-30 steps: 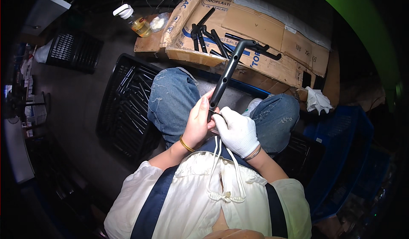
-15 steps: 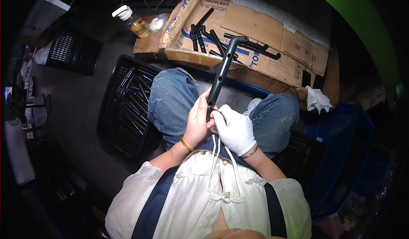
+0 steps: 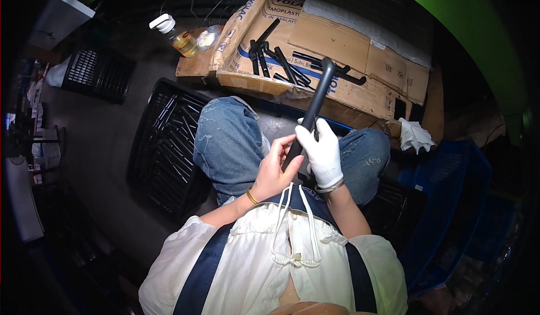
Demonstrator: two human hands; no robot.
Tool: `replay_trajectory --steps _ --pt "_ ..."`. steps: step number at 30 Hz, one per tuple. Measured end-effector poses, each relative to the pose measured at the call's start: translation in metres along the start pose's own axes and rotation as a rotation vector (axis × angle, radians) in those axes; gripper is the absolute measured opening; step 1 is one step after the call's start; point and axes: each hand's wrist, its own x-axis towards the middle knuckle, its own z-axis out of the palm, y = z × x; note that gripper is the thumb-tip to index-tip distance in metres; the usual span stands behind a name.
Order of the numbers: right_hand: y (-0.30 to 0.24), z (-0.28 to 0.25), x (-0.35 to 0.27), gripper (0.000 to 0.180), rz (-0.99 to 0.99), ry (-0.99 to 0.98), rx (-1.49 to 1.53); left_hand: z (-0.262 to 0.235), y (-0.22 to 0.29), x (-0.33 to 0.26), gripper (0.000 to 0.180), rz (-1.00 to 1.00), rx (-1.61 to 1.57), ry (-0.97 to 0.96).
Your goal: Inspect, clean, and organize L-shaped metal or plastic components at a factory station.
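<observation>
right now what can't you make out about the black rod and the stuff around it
- Lower end of the black rod: head view, covered by the gloved right hand and bare left hand.
- Contents of the black crate: head view, too dark; only thin dark sticks show.
- Blue crate on the right: head view, its inside is dark and bent by the lens rim.
- Spray bottle: its label is too small.

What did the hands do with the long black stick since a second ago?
The gloved right hand slid a little higher up the black rod, whose bent top end turned slightly. The bare left hand kept its place at the lower end. Both hands still hold it; the black crate and cardboard stayed put.
</observation>
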Motion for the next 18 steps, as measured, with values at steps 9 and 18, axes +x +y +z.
replay_trajectory --steps 9,18 --pt "-0.008 -0.016 0.003 0.030 -0.076 -0.171 -0.090 -0.020 0.007 0.010 0.048 -0.559 -0.851 -0.261" --pt "-0.025 -0.017 -0.044 0.010 -0.270 -0.072 -0.719 -0.014 0.012 0.013 0.036 -0.451 -0.718 -0.120"
